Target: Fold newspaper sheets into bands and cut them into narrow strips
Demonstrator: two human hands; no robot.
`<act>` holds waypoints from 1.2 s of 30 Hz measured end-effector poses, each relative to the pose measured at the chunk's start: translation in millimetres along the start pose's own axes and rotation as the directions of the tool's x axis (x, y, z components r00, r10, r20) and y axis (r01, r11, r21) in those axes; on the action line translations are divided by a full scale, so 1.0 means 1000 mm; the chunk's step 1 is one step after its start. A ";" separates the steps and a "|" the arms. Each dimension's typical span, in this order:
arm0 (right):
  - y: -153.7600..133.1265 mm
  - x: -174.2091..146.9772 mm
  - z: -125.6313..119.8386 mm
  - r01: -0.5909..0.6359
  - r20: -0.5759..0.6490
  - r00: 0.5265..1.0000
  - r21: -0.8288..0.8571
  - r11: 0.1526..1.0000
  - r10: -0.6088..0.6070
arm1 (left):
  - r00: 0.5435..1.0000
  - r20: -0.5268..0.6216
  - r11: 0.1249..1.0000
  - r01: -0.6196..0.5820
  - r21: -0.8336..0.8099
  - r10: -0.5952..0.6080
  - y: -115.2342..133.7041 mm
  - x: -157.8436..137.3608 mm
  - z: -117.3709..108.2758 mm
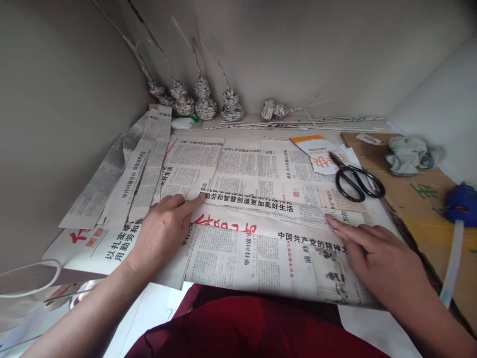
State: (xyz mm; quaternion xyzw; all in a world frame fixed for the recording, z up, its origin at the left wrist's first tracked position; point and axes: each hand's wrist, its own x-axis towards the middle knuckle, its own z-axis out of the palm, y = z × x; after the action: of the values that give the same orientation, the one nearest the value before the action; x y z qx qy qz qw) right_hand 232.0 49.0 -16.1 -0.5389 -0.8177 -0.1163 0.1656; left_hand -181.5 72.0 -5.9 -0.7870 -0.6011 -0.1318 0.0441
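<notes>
Newsprint covers the table: the folded newspaper (268,238) under both hands carries a black headline reading 中国共产党的精神, a line 劳动和智慧创造更加美好生活 above it near the fold, and large red brush characters just left of centre that I cannot read. The left hand (164,231) lies flat and open on the newspaper's left end, forefinger stretched out along the fold, gripping nothing. The right hand (376,258) presses flat on the newspaper's right end, fingers extended toward the fold, also holding nothing. Left of the newspaper lie cut strips (137,169) of newsprint, fanned out. Beyond the newspaper's right end rest black scissors (356,179), lying closed on a white card (316,151) with orange writing. Far behind the newspaper, against the wall, stand woven paper gourds (203,99). Right of the newspaper sits a brown board (413,199) with a green character, a grey rag (408,154) and a blue glue gun (462,204).
</notes>
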 end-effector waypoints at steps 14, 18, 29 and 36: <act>0.003 0.002 0.002 -0.017 -0.035 0.999 0.038 0.999 0.018 | 0.997 0.009 0.997 0.071 -0.039 -0.071 0.006 0.001 -0.005; 0.005 0.003 0.005 0.013 -0.076 0.997 0.022 1.000 -0.011 | 0.997 0.011 0.997 0.082 -0.016 -0.082 0.005 0.002 -0.002; 0.004 0.002 0.004 0.018 -0.053 0.998 -0.086 0.996 -0.023 | 0.999 0.016 0.987 0.032 0.157 -0.035 0.004 0.000 -0.001; -0.001 0.004 -0.002 0.027 0.003 1.000 -0.193 0.981 -0.027 | 0.982 0.030 0.921 -0.183 0.343 0.184 0.009 0.006 -0.008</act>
State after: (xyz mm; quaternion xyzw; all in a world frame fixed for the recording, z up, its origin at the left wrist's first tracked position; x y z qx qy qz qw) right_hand 230.0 50.8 -12.8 -0.5414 -0.8097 -0.1973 0.1110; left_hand -172.1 73.4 4.4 -0.8198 -0.5383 -0.0210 0.1943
